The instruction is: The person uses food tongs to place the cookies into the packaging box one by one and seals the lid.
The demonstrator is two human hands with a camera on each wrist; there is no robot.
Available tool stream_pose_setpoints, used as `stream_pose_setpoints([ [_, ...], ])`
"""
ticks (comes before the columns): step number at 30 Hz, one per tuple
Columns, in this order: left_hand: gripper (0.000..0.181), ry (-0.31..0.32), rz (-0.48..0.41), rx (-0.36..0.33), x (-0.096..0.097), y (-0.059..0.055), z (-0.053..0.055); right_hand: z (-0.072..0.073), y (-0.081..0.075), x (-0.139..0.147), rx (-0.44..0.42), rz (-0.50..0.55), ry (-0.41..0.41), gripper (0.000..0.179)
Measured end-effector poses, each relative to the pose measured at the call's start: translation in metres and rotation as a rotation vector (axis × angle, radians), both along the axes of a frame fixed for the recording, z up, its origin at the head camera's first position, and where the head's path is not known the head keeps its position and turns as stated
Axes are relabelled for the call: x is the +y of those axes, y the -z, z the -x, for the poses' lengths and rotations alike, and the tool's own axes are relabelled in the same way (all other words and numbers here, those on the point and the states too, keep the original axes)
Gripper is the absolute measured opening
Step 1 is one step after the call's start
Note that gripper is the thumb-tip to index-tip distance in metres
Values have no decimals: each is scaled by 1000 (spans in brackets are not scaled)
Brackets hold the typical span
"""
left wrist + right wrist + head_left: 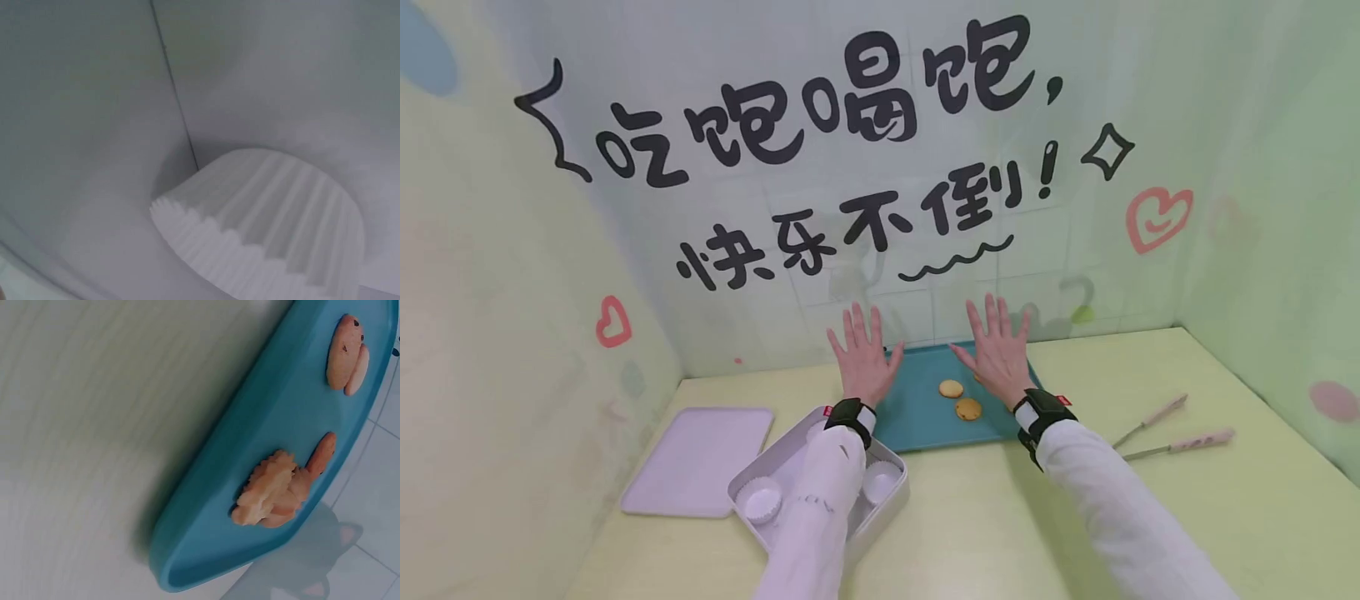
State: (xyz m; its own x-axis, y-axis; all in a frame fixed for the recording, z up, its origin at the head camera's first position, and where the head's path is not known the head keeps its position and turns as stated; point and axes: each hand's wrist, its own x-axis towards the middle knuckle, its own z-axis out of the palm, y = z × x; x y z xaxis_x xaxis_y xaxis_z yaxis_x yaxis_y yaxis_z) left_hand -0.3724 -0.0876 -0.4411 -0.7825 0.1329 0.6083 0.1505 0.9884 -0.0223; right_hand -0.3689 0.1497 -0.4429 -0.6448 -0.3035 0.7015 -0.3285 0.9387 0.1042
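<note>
Both hands are raised with fingers spread, palms toward the wall. My left hand hovers by the left end of a blue tray, holding nothing. The right hand, also holding nothing, overlaps the tray's right part. Two cookies show between the hands; the right wrist view has several more, including a ridged pale cookie. Under the left forearm is a white box with white paper cups inside. One fluted paper cup fills much of the left wrist view.
A flat pale lilac lid or tray lies at the table's left. Tongs with pink handles rest on the right side. The pale wooden table meets a wall covering printed with large black characters.
</note>
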Motion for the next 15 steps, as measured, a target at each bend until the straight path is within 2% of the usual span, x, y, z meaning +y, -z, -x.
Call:
stream_pose_setpoints([
  [9, 73, 35, 1, -1, 4, 3, -5, -4, 5, 8, 5, 30, -15, 83],
  [15, 69, 68, -10, -60, 4, -10, -6, -3, -5, 4, 15, 70, -24, 82],
])
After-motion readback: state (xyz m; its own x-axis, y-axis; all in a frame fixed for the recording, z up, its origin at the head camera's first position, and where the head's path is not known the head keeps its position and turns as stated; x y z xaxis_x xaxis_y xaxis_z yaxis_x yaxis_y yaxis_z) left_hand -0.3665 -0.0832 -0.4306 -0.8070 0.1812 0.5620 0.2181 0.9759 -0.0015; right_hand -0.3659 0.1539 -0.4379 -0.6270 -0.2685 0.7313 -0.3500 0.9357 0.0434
